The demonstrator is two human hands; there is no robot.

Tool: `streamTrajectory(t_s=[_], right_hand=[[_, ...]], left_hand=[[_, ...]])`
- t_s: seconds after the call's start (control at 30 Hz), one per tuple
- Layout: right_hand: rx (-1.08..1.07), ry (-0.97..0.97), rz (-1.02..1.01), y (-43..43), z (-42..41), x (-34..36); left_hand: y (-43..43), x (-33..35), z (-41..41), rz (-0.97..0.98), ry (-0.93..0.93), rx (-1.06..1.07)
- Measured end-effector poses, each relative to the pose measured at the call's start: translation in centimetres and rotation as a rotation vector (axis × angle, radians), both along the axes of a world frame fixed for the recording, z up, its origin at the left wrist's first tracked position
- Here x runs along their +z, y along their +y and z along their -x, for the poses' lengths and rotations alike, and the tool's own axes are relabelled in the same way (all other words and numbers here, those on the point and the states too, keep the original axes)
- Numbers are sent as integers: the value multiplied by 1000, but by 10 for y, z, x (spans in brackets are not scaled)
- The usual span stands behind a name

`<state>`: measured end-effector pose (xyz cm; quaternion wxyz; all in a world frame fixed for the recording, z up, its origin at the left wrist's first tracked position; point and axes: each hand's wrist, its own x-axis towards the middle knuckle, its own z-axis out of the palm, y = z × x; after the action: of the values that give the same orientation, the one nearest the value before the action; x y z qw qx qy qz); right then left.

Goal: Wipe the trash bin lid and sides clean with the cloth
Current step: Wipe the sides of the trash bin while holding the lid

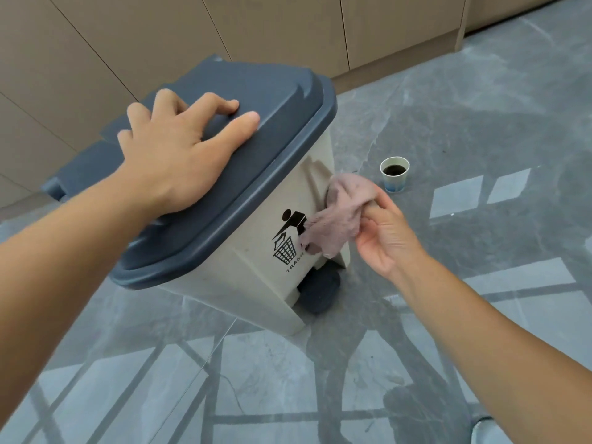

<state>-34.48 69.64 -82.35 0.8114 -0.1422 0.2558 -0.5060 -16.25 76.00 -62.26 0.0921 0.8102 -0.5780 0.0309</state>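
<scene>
A: We log the trash bin (256, 290) standing on the grey tiled floor (480, 123), with tan cabinet doors (272, 27) behind it. Its dark blue lid (282, 116) sits closed on the beige body.

B: Agreed. We see the left hand (179, 149) lying flat on the lid, fingers spread, gripping nothing.

A: The right hand (384, 232) pinches a pink cloth (336, 216) in curled fingers. The cloth touches the bin's front wall and covers part of the black pictogram (285, 241).

B: We note the hands well apart, one on top, one at the side.

A: A dark pedal (320, 293) shows at the base, below the cloth. A paper cup (395, 174) of dark liquid stands upright on the floor beyond the right hand, apart from the bin.
</scene>
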Motion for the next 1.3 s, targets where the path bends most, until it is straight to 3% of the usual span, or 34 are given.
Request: streamTrajectory(t_s=[0.1,0.27,0.4,0.47,0.57,0.6,0.67,0.8,0.9,0.93,0.97,1.03,1.07,1.1,1.2,1.3], right_hand=[[-1,65,122,33,-20,19],[-297,573,778,75,-77,42],[-367,941,1009,83,-100,6],[-197,1060,852,92,-105,-28],[171,1016,317,101,-101,-51],[206,1007,230,103,-101,-52],[128,965,304,106,-105,-34],[-281,816,750,108,-116,24],[-342,917,829,94,-120,7],[-269,964,740,91,-120,-8],[-158,997,516,89,-118,-25],[45,938,-135,84,-119,-50],[81,886,-315,82,-120,-56],[84,841,-359,82,-122,-53],[-71,925,-26,87,-129,-16],[-481,832,405,79,-131,31]], left_hand=[[-1,-4,-2,18,25,-8],[-4,-4,-6,33,14,-19],[-5,-5,-6,40,6,-12],[-5,-6,-5,37,2,-4],[-5,-6,-4,44,-1,-2],[-4,-6,-4,45,-4,-2],[-5,-6,-4,46,-11,-7],[-6,-6,-5,52,-20,2],[-5,-7,-3,41,-36,3],[-5,-6,-2,41,-34,4],[-4,-5,-2,44,-29,6],[-4,-4,-1,50,-18,4],[-4,-4,0,53,-14,-1],[-4,-4,0,56,-11,-4],[-3,-7,-2,66,-10,-10],[0,-12,-5,79,-35,-5]])
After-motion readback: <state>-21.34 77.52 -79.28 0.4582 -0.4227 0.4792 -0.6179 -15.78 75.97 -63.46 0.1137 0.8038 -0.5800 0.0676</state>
